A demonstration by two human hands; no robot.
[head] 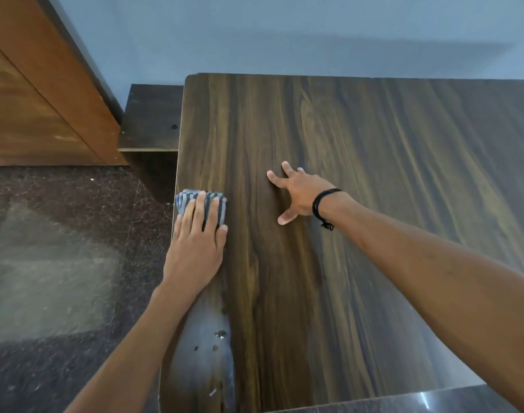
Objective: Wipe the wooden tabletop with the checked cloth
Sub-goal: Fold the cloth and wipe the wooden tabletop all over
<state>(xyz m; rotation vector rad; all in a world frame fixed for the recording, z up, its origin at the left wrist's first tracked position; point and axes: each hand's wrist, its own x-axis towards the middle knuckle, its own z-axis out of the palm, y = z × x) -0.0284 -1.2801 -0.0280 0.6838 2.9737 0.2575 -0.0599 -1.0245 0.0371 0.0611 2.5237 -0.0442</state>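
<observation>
The left hand (195, 248) presses flat fingers on the checked cloth (222, 205) at the tabletop (374, 174)'s left edge; the right hand (299, 195), fingers splayed, rests toward the middle.

Head-worn view, close, down onto tabletop (374, 174).

The counter (374, 204) is a dark, streaky wood-grain top with a rounded corner beyond the checked cloth (208, 201). The cloth, blue and white and folded, lies flat at the counter's left edge. The left grip (195, 242) presses on the cloth's near half with straight fingers. Right of the cloth and apart from it, the right grip (299, 195) rests on bare wood, fingers spread. Nearer than the cloth, along the same edge, a wet patch (201, 368) shines with a few droplets (220, 333).
</observation>
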